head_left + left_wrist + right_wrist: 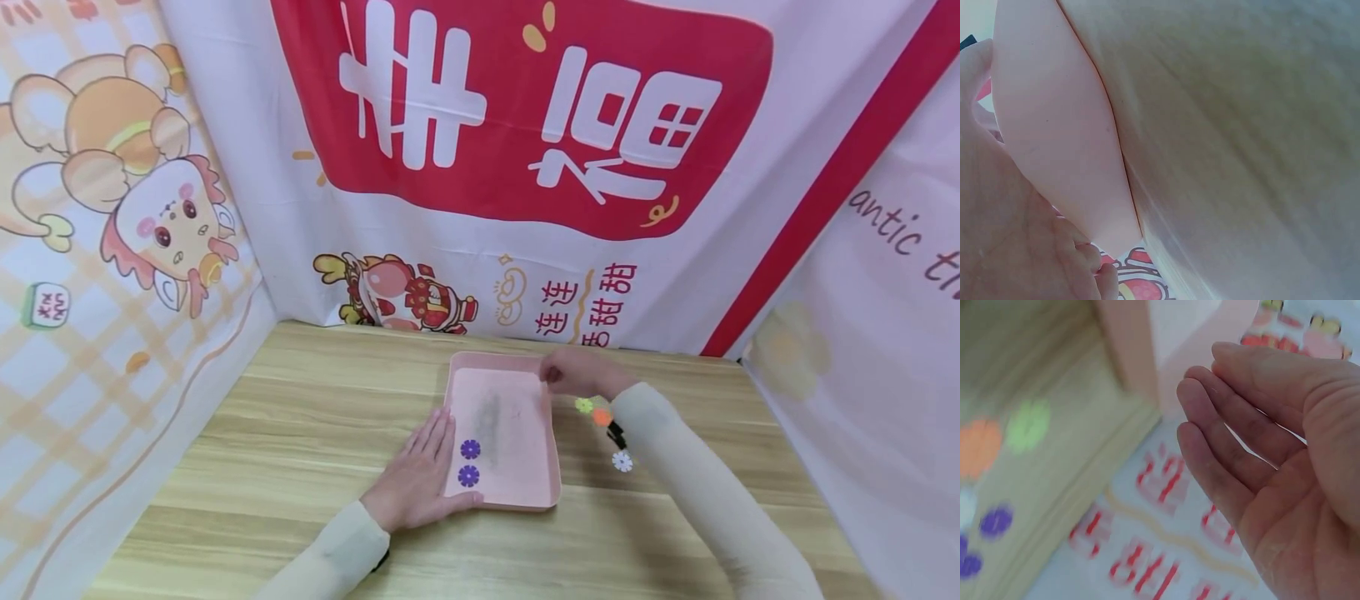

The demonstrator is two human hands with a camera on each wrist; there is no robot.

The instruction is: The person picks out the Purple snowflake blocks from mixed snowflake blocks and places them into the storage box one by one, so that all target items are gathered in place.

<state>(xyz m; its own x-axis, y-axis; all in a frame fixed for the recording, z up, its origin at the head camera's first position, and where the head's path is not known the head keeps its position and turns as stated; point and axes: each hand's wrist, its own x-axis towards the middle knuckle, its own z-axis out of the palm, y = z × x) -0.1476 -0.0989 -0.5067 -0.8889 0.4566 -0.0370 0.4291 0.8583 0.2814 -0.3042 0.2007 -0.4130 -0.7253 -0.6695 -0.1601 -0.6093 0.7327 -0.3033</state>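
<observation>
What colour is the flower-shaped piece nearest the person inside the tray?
That flower-shaped piece is purple; the head view shows it best.

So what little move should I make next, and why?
I'd probably reach the right hand for the green flower: that hand looks empty, the flower lies close by on the table, and two purple flowers already sit in the pink tray, which the left hand touches.
</observation>
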